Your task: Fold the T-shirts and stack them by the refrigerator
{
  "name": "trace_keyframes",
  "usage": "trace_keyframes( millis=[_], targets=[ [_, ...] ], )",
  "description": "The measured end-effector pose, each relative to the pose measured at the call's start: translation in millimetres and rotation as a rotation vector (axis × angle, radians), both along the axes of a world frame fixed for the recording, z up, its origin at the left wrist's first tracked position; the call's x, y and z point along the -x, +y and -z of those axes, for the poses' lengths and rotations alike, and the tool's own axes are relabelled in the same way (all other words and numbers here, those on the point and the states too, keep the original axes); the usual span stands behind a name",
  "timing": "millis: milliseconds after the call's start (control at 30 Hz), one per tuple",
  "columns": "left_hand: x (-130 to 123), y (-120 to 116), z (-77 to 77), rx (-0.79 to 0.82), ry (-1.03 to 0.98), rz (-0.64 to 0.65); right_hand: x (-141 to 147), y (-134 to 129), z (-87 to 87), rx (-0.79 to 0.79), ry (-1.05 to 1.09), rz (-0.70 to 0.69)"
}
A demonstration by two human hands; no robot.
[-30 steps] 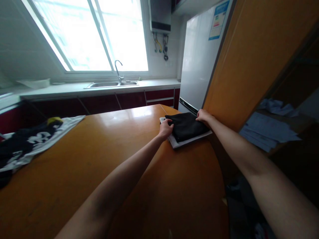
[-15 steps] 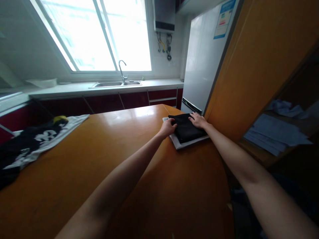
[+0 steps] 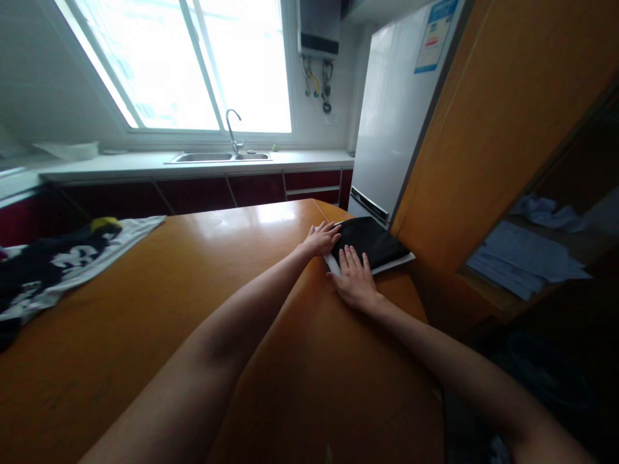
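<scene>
The big brown table [image 3: 193, 283] has a round edge on the right, and the black cloth [image 3: 374, 237] lies folded close to it, at the far right end. A hard push to the right could make the cloth slip over that edge. Rubbing it too fast could make it bunch up or go crooked. The white layer [image 3: 399, 261] pokes out under the cloth like a thin border, and if the two don't grip each other well, the top one could slide and leave the bottom one behind. The left hand [image 3: 320, 239] is flat with its palm down, at the left side of the cloth. The right hand [image 3: 356, 283] is flat too, tipped up and to the left, at the near side. Neither one is squeezing or pinching anything. The right hand's fingers [image 3: 349, 256] are a little spread, with their tips on the black cloth.
</scene>
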State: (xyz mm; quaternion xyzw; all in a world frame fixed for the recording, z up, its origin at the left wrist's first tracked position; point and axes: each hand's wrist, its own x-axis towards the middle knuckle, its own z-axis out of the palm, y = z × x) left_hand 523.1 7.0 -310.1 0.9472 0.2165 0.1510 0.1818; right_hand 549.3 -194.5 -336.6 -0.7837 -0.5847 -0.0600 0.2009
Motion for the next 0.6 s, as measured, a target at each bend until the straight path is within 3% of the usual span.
trace_keyframes(
  millis=[133, 267, 400, 500, 600],
  targets=[
    [0.2, 4.2, -3.5, 0.07, -0.065, -0.012, -35.0, -3.7, -19.9, -0.065, 0.082, 0.01],
    [-0.7, -8.5, -17.4, 0.015, -0.148, -0.045, -104.7, -13.7, -36.4, -0.173, 0.111, 0.23],
    [5.4, -55.5, -18.3, -0.091, -0.216, 0.007, -149.3, -26.3, -22.5, -0.091, 0.113, 0.381],
    [14.4, -88.7, -8.0, -0.078, -0.116, 0.071, -152.8, -30.8, -4.9, -0.014, 0.121, 0.392],
    [22.9, -102.3, 1.0, -0.056, 0.026, 0.068, -146.9, -31.9, 4.3, 0.035, 0.139, 0.411]
  ],
)
